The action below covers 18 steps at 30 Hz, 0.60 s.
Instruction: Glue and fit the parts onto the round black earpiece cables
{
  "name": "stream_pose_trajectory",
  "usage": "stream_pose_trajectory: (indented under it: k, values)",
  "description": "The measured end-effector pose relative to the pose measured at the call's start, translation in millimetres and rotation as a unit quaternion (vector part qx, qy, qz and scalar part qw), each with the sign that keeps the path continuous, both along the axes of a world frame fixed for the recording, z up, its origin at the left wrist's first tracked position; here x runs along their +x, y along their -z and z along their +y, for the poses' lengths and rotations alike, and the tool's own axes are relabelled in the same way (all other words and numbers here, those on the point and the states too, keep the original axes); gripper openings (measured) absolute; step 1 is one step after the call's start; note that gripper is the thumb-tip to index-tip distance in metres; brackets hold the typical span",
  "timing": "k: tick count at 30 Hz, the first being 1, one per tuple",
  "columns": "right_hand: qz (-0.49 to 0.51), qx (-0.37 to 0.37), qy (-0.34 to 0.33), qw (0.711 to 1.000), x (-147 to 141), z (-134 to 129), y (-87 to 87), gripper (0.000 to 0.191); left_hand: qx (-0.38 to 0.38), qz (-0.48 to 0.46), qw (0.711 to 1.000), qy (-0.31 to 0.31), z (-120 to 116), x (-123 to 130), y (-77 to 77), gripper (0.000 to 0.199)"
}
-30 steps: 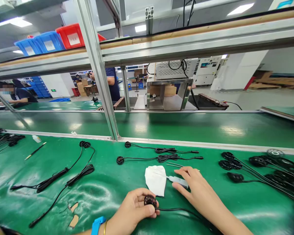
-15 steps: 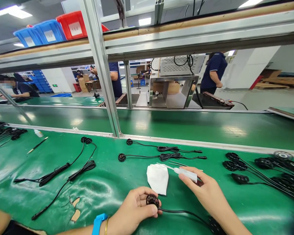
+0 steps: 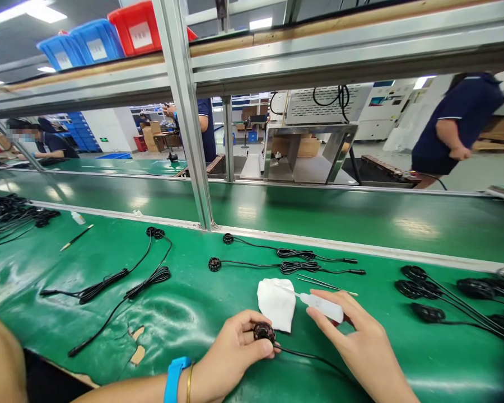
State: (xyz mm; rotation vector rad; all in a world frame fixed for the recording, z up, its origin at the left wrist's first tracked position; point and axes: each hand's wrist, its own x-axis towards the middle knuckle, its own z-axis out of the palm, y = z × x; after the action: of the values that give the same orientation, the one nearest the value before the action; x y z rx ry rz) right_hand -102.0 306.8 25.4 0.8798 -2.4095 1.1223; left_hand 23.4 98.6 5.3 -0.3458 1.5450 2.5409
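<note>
Head cam: gap btwn hands [image 3: 237, 350]; btl [image 3: 325, 307] nr cloth [image 3: 276, 308] edge

Green bench [image 3: 205, 296]; about its white cloth [image 3: 277, 310]: two coiled cables [image 3: 299, 268], 12 o'clock; cabled discs [image 3: 408, 289], 3; cable pair [image 3: 105, 286], 9.
</note>
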Motion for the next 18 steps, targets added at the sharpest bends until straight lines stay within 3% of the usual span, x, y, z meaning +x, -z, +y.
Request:
stream_pose_trajectory:
  k: [4, 11, 18]
  values:
    - [-0.052, 0.0, 0.011, 0.999, 0, 6, -0.7, 0.03, 0.004, 0.001, 1.0, -0.008, 1, 0, -1.7, 0.047]
    - [0.109, 0.051, -0.006, 0.993, 4, 9, -3.7, 0.024, -0.017, 0.0, 1.0, 0.003, 0, 0, -4.5, 0.045]
    - [0.119, 0.045, -0.016, 0.992, 8, 9, -5.0, 0.025, -0.026, 0.001, 1.0, 0.012, 0, 0, -12.5, 0.042]
